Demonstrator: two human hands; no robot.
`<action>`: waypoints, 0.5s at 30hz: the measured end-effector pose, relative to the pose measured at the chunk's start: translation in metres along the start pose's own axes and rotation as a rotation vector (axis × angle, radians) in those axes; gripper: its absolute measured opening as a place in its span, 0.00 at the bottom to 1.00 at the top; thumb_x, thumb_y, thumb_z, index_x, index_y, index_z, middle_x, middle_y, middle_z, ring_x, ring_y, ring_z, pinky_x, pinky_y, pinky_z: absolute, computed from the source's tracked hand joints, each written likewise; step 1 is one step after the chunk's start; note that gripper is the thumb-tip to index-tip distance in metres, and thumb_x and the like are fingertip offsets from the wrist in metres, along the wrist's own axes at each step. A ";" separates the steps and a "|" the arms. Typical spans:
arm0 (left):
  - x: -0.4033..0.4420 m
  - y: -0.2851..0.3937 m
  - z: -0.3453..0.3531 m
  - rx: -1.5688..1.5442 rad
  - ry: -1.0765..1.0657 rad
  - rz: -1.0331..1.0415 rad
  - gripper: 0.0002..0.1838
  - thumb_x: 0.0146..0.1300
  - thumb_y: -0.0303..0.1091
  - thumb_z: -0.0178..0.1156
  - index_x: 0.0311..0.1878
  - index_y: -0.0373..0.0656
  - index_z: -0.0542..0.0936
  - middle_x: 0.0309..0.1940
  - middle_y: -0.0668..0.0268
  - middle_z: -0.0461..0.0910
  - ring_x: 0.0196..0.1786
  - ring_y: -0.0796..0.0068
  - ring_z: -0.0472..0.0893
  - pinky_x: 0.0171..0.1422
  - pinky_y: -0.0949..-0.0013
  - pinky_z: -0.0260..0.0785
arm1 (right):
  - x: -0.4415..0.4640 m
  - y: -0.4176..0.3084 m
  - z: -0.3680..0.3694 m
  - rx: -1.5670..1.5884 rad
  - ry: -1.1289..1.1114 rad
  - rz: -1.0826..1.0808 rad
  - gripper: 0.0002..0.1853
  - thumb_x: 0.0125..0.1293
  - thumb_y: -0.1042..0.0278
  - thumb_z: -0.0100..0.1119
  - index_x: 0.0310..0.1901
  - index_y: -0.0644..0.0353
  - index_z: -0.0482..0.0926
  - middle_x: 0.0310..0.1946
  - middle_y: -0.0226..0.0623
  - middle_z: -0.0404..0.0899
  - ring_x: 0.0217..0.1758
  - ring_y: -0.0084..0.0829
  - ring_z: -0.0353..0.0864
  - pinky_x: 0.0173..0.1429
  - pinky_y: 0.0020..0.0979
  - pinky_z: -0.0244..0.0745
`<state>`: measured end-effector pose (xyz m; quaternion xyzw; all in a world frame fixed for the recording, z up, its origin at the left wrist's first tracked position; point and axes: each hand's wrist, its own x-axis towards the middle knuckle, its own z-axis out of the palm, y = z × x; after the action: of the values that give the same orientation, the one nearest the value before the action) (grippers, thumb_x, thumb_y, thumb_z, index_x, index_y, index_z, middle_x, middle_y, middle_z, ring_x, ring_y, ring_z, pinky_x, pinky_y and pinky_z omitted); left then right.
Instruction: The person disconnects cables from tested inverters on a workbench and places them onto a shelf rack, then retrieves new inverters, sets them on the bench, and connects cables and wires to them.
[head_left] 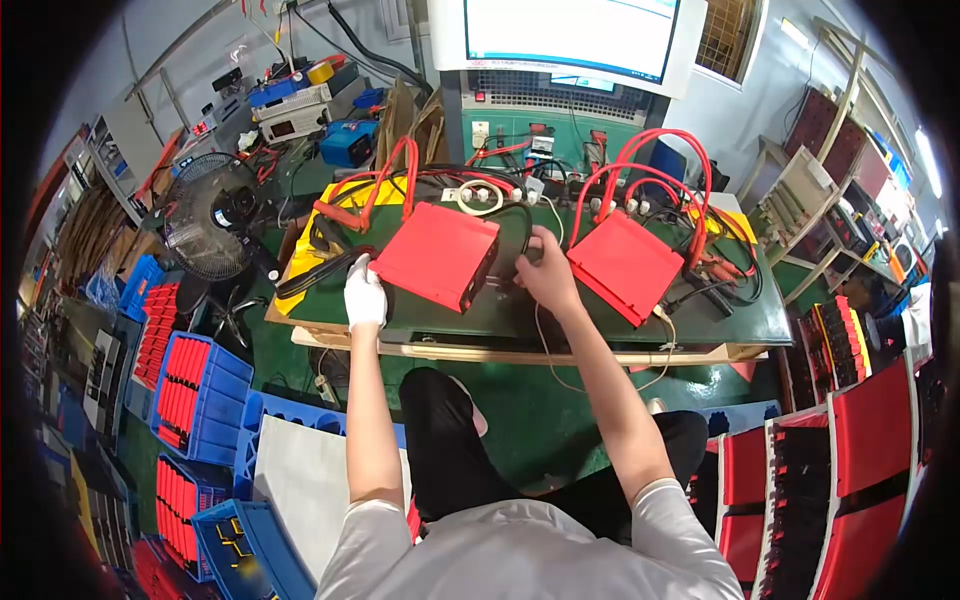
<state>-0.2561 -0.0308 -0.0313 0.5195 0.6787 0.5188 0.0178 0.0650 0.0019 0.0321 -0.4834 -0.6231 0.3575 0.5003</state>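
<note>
Flat red metal-looking box [437,252] on green bench [510,322]; white-gloved left hand [365,297] at its corner, grip unclear. Bare right hand [547,273], fingers curled by thin black cable [527,224], hold uncertain. Snagged cable could drag box askew.

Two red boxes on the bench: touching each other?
Apart. The head view shows the green bench and the right hand between the left box and the right box.

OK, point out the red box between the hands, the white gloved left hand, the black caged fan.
Red box between hands [436,254], head view: top face.
Left hand [366,297], head view: glove's back.
Black fan [207,218], head view: wire cage.
</note>
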 end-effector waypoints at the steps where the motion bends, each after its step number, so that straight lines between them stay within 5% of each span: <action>1: 0.002 -0.010 0.003 -0.052 -0.007 -0.017 0.17 0.73 0.29 0.50 0.60 0.32 0.78 0.55 0.45 0.81 0.61 0.47 0.78 0.67 0.59 0.69 | 0.004 0.010 0.001 -0.079 0.077 -0.105 0.24 0.64 0.71 0.64 0.62 0.64 0.72 0.50 0.43 0.81 0.31 0.31 0.85 0.40 0.31 0.80; 3: 0.000 -0.002 -0.004 -0.030 -0.062 -0.051 0.15 0.73 0.32 0.51 0.56 0.34 0.80 0.52 0.47 0.83 0.57 0.46 0.81 0.62 0.57 0.72 | 0.008 0.020 -0.002 -0.127 0.152 -0.257 0.20 0.68 0.70 0.63 0.59 0.64 0.75 0.48 0.39 0.80 0.30 0.25 0.84 0.37 0.27 0.80; 10: -0.023 0.005 -0.021 0.130 -0.099 0.205 0.13 0.71 0.34 0.51 0.44 0.36 0.82 0.40 0.45 0.83 0.48 0.39 0.81 0.52 0.51 0.74 | -0.042 -0.082 -0.034 0.058 -0.310 -0.125 0.10 0.74 0.67 0.59 0.46 0.65 0.83 0.33 0.31 0.82 0.32 0.17 0.80 0.37 0.22 0.75; 12: -0.031 0.012 -0.024 0.165 -0.115 0.196 0.12 0.69 0.33 0.52 0.37 0.36 0.81 0.35 0.45 0.82 0.42 0.38 0.79 0.47 0.47 0.71 | -0.061 -0.109 -0.035 0.048 -0.340 -0.214 0.11 0.73 0.64 0.61 0.41 0.65 0.84 0.24 0.27 0.79 0.26 0.14 0.74 0.32 0.23 0.71; 15: -0.035 0.009 -0.027 0.205 -0.195 0.132 0.13 0.70 0.34 0.52 0.34 0.35 0.80 0.32 0.46 0.81 0.38 0.40 0.79 0.44 0.46 0.69 | -0.084 -0.154 -0.046 -0.096 -0.369 -0.608 0.13 0.70 0.67 0.64 0.27 0.61 0.79 0.16 0.31 0.71 0.17 0.24 0.70 0.24 0.29 0.63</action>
<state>-0.2490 -0.0754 -0.0299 0.6098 0.6877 0.3939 -0.0037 0.0746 -0.1234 0.1635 -0.2261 -0.8342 0.2438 0.4398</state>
